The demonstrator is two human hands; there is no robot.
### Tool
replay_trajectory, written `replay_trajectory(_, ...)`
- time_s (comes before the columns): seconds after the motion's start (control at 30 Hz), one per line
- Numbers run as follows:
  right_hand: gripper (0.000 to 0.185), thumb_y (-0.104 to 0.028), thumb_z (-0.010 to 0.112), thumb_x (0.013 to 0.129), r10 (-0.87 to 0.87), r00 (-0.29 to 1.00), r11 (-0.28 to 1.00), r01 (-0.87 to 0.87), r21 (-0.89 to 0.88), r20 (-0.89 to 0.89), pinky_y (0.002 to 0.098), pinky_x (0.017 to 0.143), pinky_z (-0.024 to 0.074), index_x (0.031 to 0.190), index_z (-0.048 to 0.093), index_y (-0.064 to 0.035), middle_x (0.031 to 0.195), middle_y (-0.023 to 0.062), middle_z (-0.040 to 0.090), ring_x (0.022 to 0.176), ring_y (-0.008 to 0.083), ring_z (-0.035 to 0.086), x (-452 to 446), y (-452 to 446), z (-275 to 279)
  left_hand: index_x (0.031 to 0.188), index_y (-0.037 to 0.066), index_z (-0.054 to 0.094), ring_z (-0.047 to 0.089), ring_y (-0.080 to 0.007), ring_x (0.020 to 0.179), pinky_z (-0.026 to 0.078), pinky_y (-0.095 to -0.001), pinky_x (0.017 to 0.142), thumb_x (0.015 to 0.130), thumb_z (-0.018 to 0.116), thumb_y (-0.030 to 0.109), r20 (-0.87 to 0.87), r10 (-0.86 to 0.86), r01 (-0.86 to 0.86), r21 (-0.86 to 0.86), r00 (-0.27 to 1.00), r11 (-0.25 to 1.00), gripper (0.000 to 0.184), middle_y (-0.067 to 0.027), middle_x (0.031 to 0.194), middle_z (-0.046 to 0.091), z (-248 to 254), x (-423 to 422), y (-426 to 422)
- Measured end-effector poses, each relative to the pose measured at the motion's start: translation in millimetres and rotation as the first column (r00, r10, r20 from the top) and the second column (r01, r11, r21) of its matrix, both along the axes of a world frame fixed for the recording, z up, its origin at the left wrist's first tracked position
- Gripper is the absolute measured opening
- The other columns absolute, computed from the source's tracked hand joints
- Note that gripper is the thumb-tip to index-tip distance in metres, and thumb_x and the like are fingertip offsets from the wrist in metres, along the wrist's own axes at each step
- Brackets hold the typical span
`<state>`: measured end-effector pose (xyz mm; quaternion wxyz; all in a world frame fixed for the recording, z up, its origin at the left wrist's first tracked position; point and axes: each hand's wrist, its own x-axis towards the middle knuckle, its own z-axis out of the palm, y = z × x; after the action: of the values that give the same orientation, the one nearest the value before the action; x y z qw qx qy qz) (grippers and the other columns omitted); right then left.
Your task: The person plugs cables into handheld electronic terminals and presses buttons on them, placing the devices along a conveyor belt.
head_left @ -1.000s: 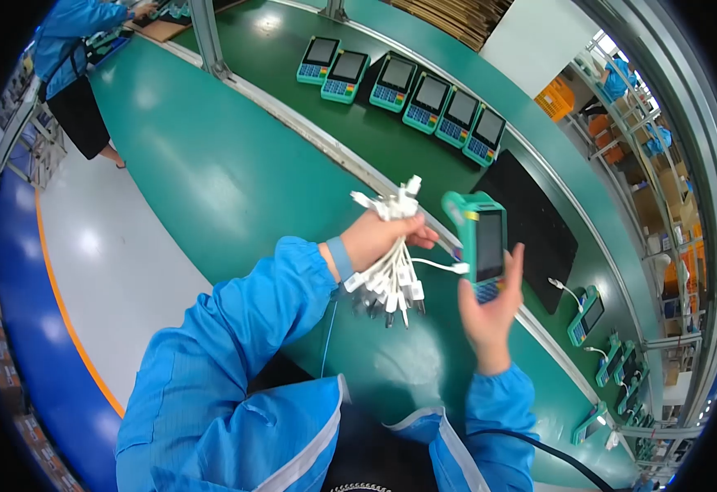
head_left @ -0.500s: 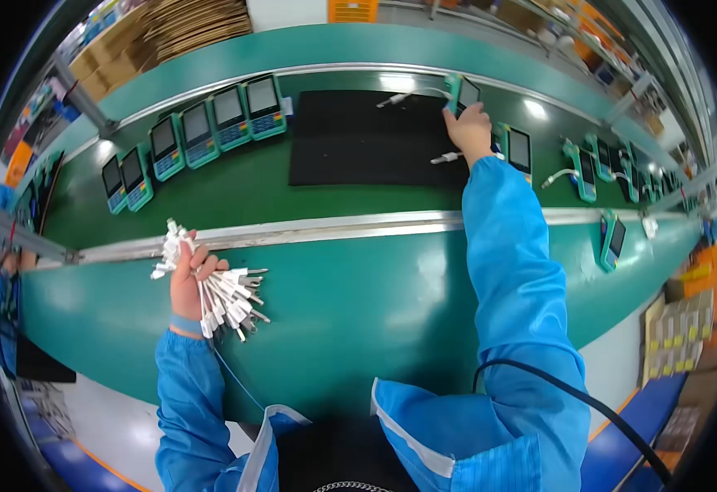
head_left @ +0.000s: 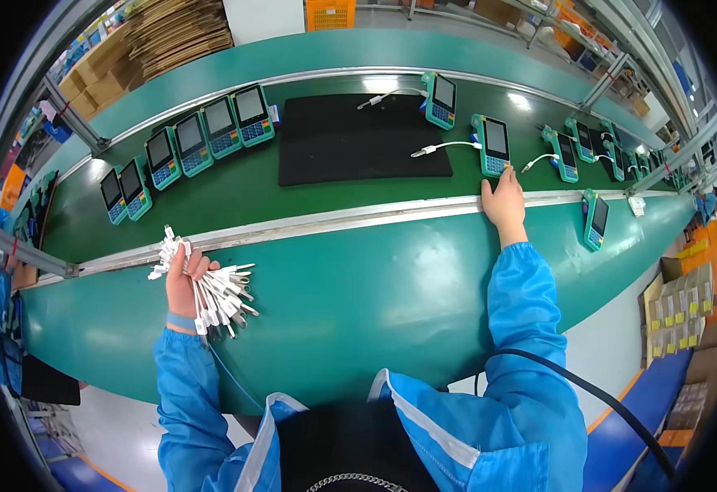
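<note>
A bundle of short white cables (head_left: 226, 297) is clenched in my left hand (head_left: 181, 283), above the near green table edge. Plug ends fan out on both sides of the fist. My right hand (head_left: 504, 205) reaches over the metal rail, thumb and fingers apart, with fingertips at the lower edge of a green card terminal (head_left: 494, 146). Whether they touch it I cannot tell for sure. A white cable (head_left: 449, 147) runs left from that terminal onto the black mat (head_left: 350, 139). Behind it lies another terminal (head_left: 440, 100) with its own white cable (head_left: 391, 94).
Several card terminals (head_left: 190, 143) stand in a row at the left. More terminals (head_left: 567, 156), some with cables, lie at the right. One terminal (head_left: 595, 220) rests on the near ledge. A metal rail (head_left: 334, 215) divides the surfaces. A black cord (head_left: 588, 394) crosses my right sleeve.
My right hand has let go of the far terminal and come back toward me, to the nearer terminal's lower edge. The left hand still grips the cables. The view has shifted slightly.
</note>
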<state>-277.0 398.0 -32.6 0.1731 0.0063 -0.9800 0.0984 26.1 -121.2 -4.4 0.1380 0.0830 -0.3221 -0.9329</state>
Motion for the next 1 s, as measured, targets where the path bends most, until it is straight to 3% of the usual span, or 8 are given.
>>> replay_trajectory(0.47,0.077,-0.041,0.058,0.089,-0.143,0.986,0.988,0.137,-0.077,-0.082,0.0479,0.109,0.0363,0.146,0.033,0.0041,0.150,0.0294,0.031,0.131,0.0479,0.039,10,-23,10,0.083,0.012,0.047,0.040,-0.0074,0.059,0.047,-0.0320,0.081,0.101,0.049,0.019,0.110,0.061,-0.034,-0.235,0.992,0.971,0.019,0.0054,0.066,0.037,-2,1,-9)
replay_trajectory(0.53,0.074,-0.039,0.058,0.091,-0.043,0.957,0.999,0.044,0.000,-0.287,0.0480,0.109,0.0363,0.146,0.033,0.0039,0.150,0.0269,0.034,0.131,0.0470,0.040,17,-47,14,0.078,0.011,0.048,0.042,-0.0092,0.060,0.047,-0.0331,0.079,0.099,0.053,0.019,0.097,0.053,-0.023,-0.289,0.994,0.957,0.023,0.0045,0.064,0.039,-7,4,-15)
replay_trajectory(0.6,0.069,-0.031,0.059,0.091,0.264,0.922,0.962,-0.272,0.011,-0.281,0.0456,0.109,0.0359,0.145,0.034,0.0039,0.147,0.0257,0.039,0.131,0.0439,0.041,18,-95,16,0.074,0.012,0.048,0.045,-0.0091,0.062,0.047,-0.0344,0.082,0.098,0.056,0.021,0.102,0.027,0.006,-0.312,0.994,0.950,0.027,0.0040,0.064,0.043,-10,4,-20)
replay_trajectory(0.7,0.067,-0.025,0.060,0.092,0.697,0.683,0.681,-0.726,-0.100,-0.218,0.0426,0.108,0.0367,0.146,0.034,0.0037,0.142,0.0243,0.045,0.131,0.0399,0.043,38,-214,35,0.075,0.012,0.051,0.046,-0.0092,0.060,0.048,-0.0361,0.083,0.098,0.056,0.021,0.110,-0.026,0.059,-0.307,0.994,0.950,0.025,0.0034,0.064,0.047,-12,4,-27)
replay_trajectory(0.77,0.067,-0.027,0.061,0.092,0.831,0.511,0.483,-0.859,-0.169,-0.220,0.0423,0.107,0.0374,0.145,0.035,0.0039,0.139,0.0263,0.048,0.129,0.0398,0.046,31,-288,42,0.076,0.013,0.047,0.044,-0.0086,0.061,0.045,-0.0312,0.082,0.098,0.056,0.023,0.136,-0.022,0.064,-0.313,0.991,0.948,0.026,0.0040,0.064,0.043,-8,5,-26)
replay_trajectory(0.83,0.066,-0.030,0.061,0.092,0.831,0.487,0.450,-0.873,-0.190,-0.270,0.0428,0.107,0.0381,0.143,0.038,0.0050,0.134,0.0289,0.051,0.126,0.0416,0.048,-6,-354,31,0.073,0.011,0.047,0.043,-0.0095,0.060,0.045,-0.0309,0.078,0.097,0.057,0.022,0.138,-0.022,0.064,-0.309,0.990,0.949,0.028,0.0032,0.063,0.044,-4,6,-27)
replay_trajectory(0.93,0.063,-0.047,0.047,0.097,0.720,0.691,0.589,-0.659,-0.468,-0.068,0.0445,0.100,0.0416,0.135,0.047,0.0034,0.123,0.0292,0.059,0.118,0.0445,0.053,-60,-430,21,0.075,0.011,0.050,0.046,-0.0095,0.061,0.046,-0.0317,0.076,0.097,0.058,0.022,0.124,-0.044,0.074,-0.253,0.991,0.965,0.026,0.0027,0.064,0.046,-3,7,-28)
replay_trajectory(1.0,0.058,-0.053,0.045,0.096,0.782,0.623,0.535,-0.686,-0.493,-0.019,0.0474,0.094,0.0418,0.122,0.054,-0.0011,0.117,0.0284,0.061,0.112,0.0468,0.054,-98,-451,10,0.079,0.010,0.053,0.047,-0.0098,0.061,0.047,-0.0312,0.074,0.096,0.060,0.019,0.147,-0.026,0.055,-0.192,0.989,0.980,0.020,0.0023,0.065,0.049,-5,8,-28)
